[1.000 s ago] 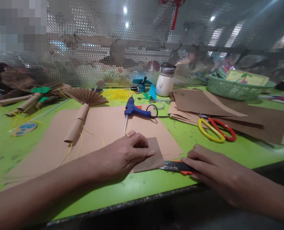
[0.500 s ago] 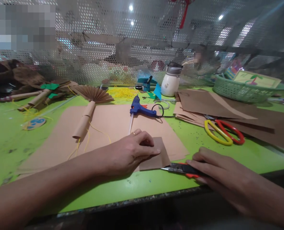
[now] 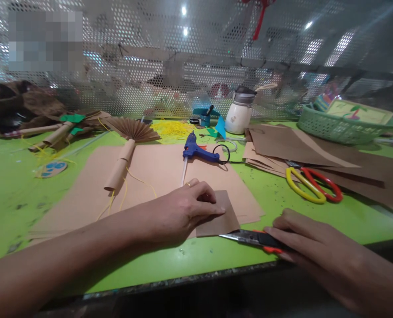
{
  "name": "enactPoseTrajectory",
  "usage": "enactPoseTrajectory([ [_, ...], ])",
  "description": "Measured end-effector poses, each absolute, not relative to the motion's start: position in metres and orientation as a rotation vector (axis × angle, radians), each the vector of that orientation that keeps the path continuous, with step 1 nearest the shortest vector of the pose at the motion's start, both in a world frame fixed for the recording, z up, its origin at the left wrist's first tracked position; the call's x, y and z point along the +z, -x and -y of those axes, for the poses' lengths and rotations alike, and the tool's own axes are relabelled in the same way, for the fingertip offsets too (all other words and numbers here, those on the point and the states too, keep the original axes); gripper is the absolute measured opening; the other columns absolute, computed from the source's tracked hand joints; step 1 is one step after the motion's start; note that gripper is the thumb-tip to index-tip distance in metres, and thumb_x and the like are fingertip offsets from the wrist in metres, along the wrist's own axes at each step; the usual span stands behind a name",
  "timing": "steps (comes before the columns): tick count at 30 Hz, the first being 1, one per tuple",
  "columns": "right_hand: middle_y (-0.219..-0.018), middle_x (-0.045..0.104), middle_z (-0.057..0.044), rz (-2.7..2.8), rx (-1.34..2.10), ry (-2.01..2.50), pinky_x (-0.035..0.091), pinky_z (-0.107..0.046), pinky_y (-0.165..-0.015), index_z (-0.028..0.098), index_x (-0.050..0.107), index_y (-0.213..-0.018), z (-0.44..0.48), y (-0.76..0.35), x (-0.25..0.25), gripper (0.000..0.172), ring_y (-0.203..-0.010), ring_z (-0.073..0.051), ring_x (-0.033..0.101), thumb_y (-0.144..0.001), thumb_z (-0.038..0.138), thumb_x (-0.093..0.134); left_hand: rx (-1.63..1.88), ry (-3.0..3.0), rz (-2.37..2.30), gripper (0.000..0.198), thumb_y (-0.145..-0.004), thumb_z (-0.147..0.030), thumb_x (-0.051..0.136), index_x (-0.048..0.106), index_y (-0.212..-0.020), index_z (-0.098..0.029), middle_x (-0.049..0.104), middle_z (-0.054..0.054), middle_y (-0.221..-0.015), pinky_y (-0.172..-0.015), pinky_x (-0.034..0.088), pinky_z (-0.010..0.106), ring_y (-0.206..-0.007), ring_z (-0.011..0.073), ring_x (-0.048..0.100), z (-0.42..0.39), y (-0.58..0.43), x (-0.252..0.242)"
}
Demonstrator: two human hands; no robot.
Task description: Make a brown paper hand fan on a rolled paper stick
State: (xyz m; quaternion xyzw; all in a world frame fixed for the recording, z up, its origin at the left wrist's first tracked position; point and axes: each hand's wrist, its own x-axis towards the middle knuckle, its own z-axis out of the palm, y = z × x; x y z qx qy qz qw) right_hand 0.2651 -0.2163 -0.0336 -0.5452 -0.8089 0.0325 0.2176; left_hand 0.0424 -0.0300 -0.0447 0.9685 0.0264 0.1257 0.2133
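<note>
My left hand [image 3: 183, 212] presses down on a small brown paper piece [image 3: 221, 216], fingers bent with the tips on the paper. This piece lies on a large peach paper sheet [image 3: 156, 176] near the green table's front edge. My right hand [image 3: 315, 251] grips a utility knife [image 3: 249, 238] with an orange and black body. The blade is extended and its tip rests at the lower right edge of the brown piece.
A blue glue gun [image 3: 196, 151], a rolled paper tube with a pleated fan [image 3: 126, 145], yellow and red scissors [image 3: 312, 185], brown paper sheets [image 3: 299, 145], a white jar [image 3: 238, 117] and a green basket [image 3: 338, 126] lie on the green table [image 3: 282, 198]. Perforated metal screen behind.
The view has shifted slightly, so everything sits a bit further right. My right hand has drawn the knife a little down and right along the brown piece's edge, baring more blade. My left hand holds still.
</note>
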Motion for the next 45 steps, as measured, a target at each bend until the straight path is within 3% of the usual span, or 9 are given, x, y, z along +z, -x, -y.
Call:
enactPoseTrajectory([
  [5,-0.09,0.06,-0.01,2.342,0.203,1.508,0.048,-0.027,-0.065,0.019,0.061,-0.106,0.203,-0.259,-0.039,0.022,-0.075,-0.018,0.057,-0.091,0.014,0.045,0.347,-2.696,-0.064,0.033,-0.094,-0.02,0.039,0.062,-0.117,-0.023,0.055,0.011,-0.107,-0.083,0.045,0.034,-0.097,0.0197,0.052,0.031,-0.042,-0.042],
  [14,-0.085,0.061,-0.01,2.306,0.199,1.45,0.048,-0.027,-0.059,0.019,0.062,-0.104,0.212,-0.259,-0.034,0.024,-0.071,-0.018,0.057,-0.09,0.014,0.042,0.393,-2.653,-0.077,0.032,-0.094,-0.022,0.041,0.063,-0.118,-0.024,0.057,0.011,-0.106,-0.082,0.046,0.035,-0.097,0.0199,0.052,0.031,-0.041,-0.044],
  [45,-0.087,0.06,-0.01,2.328,0.242,1.49,0.047,-0.026,-0.062,0.017,0.058,-0.111,0.206,-0.245,-0.038,0.027,-0.072,-0.017,0.056,-0.09,0.01,0.042,0.339,-2.676,-0.079,0.034,-0.095,-0.023,0.039,0.06,-0.121,-0.025,0.053,0.01,-0.109,-0.086,0.044,0.034,-0.101,0.0195,0.05,0.029,-0.041,-0.047],
])
